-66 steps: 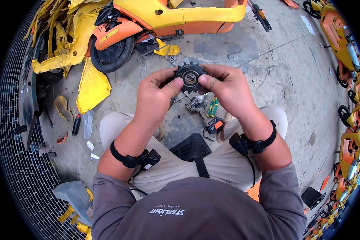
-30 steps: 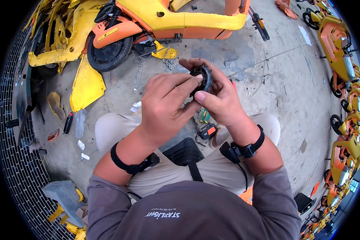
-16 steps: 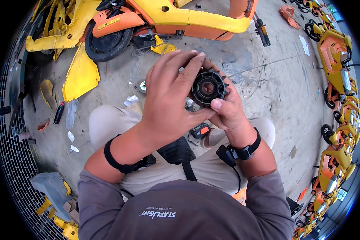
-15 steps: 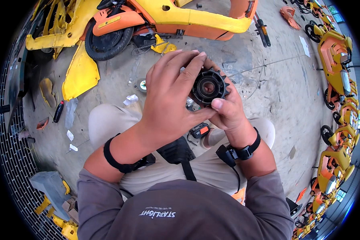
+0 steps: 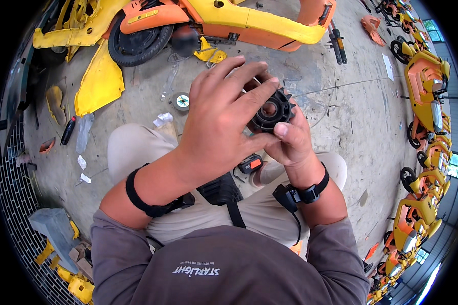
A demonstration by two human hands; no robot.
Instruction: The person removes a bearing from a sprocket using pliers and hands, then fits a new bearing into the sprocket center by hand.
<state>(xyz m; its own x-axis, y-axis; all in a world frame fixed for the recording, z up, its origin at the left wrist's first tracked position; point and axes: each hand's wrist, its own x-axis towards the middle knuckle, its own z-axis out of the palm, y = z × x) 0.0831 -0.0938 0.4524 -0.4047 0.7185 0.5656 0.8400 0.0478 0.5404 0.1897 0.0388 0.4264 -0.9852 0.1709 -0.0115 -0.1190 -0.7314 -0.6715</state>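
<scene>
Between my hands, above my crossed legs, is a black toothed sprocket (image 5: 267, 121) with a round hole in its centre. My right hand (image 5: 296, 143) grips it from the right, the thumb pressed on its lower rim and the other fingers mostly hidden behind. From the left, my left hand (image 5: 220, 112) curls round it, fingertips at its upper edge and thumb below. The left palm and what lies under it cannot be seen. A black battery pack (image 5: 251, 163) with an orange patch sits on the floor below the hands.
A yellow-orange scooter body (image 5: 259, 25) lies ahead, beside a black wheel (image 5: 140, 43) and a yellow panel (image 5: 101, 84). A tape roll (image 5: 181, 101) and a dark bottle (image 5: 68, 130) are on the left. Bolt cutters (image 5: 337, 44) lie ahead right; scooters (image 5: 425, 84) line the right side.
The sprocket has shifted slightly right and down in the picture and tilted a little. Left fingers have moved slightly over its upper edge. The whole view has shifted slightly.
</scene>
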